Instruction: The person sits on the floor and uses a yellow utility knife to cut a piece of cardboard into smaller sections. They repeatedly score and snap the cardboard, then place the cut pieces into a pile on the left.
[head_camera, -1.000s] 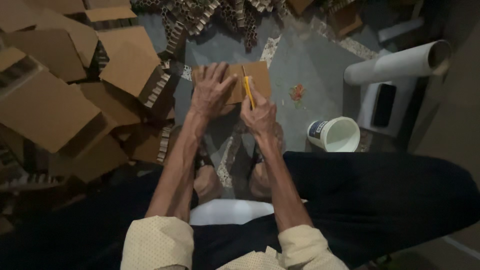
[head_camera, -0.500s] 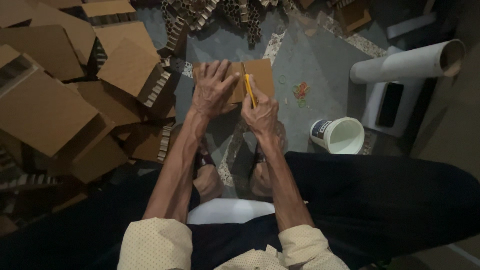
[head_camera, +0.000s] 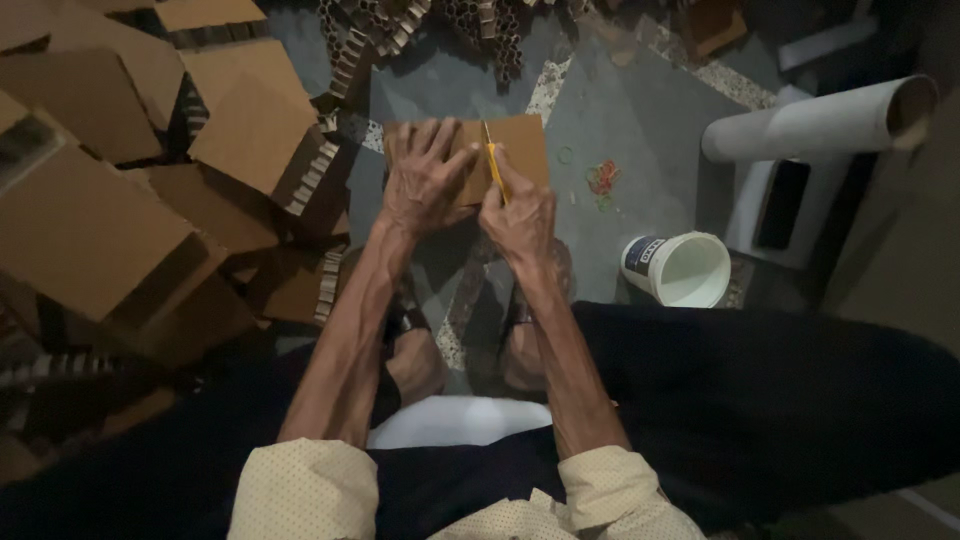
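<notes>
A flat brown cardboard piece (head_camera: 525, 150) lies on the grey floor in front of me. My left hand (head_camera: 425, 175) presses down on its left half with fingers spread. My right hand (head_camera: 520, 215) grips a thin yellow tool (head_camera: 492, 165), like a pencil or a knife, with its tip set against the cardboard near the middle. Both forearms reach out from cream dotted sleeves. My two sandalled feet (head_camera: 470, 350) show below the hands.
Piles of corrugated cardboard sheets (head_camera: 150, 190) fill the left side. A white plastic cup (head_camera: 680, 268) stands to the right, and a white tube (head_camera: 815, 125) lies beyond it. Coloured rubber bands (head_camera: 602, 180) lie on the floor. Cardboard strips (head_camera: 430, 25) are heaped at the far edge.
Both hands stay on the cardboard piece. The yellow tool shifts slightly along it. The view has moved a little.
</notes>
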